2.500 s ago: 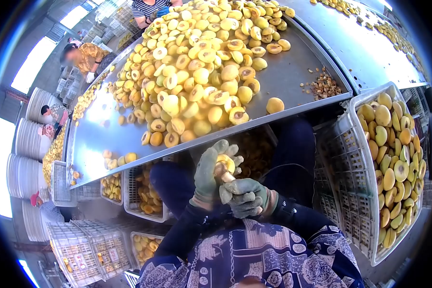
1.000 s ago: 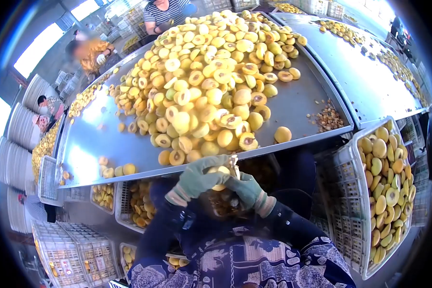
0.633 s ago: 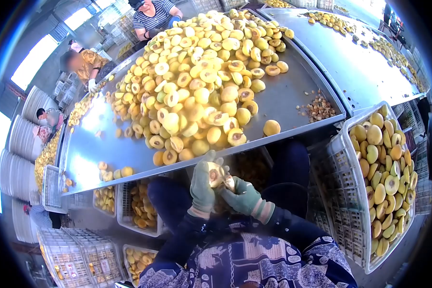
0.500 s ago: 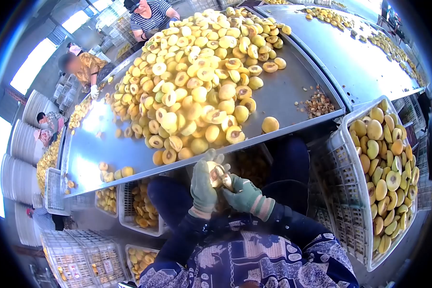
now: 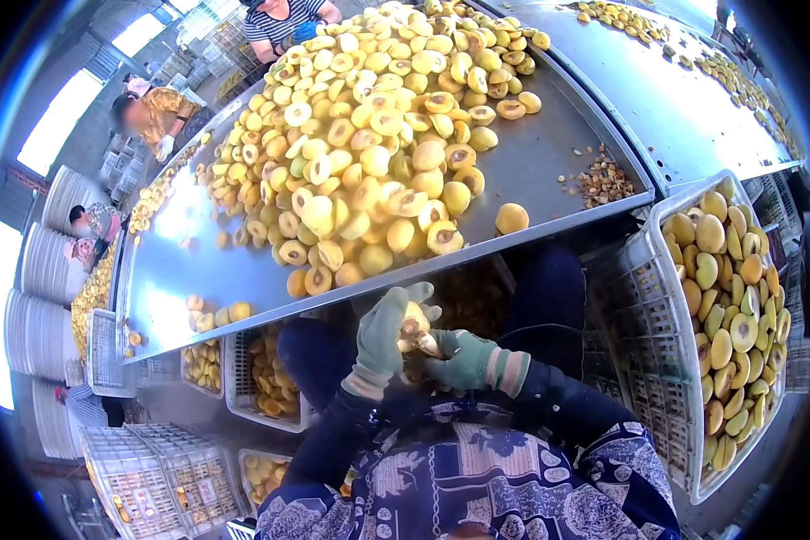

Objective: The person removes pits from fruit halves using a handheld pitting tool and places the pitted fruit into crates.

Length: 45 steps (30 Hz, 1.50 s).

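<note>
My left hand, in a grey-green glove, is closed around a halved apricot with its cut face turned toward my right hand. My right hand, gloved the same way, is closed at the fruit's lower side. A small pale, shiny tool sticks out from its fingers against the fruit; its exact shape is hidden. Both hands are above my lap, just below the near edge of the metal table. On that table lies a large heap of halved apricots.
Brown pits lie at the table's right corner. On my right stands a tall white crate full of apricot halves. Another crate sits lower left. Across the table is a person in a striped shirt; another person is at the left.
My hands have shifted slightly, the left one turning the apricot half a little. The right fingers have come in closer over the tool. The striped-shirt person's hands have moved.
</note>
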### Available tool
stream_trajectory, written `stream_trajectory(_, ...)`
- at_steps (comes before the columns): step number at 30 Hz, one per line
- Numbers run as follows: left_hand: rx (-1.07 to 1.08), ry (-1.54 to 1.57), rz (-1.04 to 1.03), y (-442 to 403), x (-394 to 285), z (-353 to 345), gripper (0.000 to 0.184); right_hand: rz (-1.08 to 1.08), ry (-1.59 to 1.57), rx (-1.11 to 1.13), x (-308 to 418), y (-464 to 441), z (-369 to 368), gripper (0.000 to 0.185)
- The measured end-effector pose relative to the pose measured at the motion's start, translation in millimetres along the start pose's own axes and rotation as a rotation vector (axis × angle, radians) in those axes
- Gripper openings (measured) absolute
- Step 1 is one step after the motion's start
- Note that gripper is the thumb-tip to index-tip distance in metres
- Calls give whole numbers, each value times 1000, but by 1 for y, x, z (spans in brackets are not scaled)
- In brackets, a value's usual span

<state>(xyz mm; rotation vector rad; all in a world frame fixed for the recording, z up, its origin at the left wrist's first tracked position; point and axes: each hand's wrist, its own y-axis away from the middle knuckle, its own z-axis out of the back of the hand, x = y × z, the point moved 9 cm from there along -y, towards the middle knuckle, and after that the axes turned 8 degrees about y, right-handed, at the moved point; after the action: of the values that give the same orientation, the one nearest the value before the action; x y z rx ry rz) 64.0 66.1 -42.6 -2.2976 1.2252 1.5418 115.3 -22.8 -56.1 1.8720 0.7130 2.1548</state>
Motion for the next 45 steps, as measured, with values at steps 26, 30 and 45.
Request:
stream_trajectory(26,-632,-1584,-556,46,-169,208,30,-294,-1382,182,-63,-47,-49,31)
stream_trajectory(30,-512,-1483,-411,-22,-152,262,58,-243,-1352,214,-79,-63,-51,30)
stream_trajectory(45,-200,-210,-220,-48,-119,219,43,-116,-853,-30,-11,-26,-25,20)
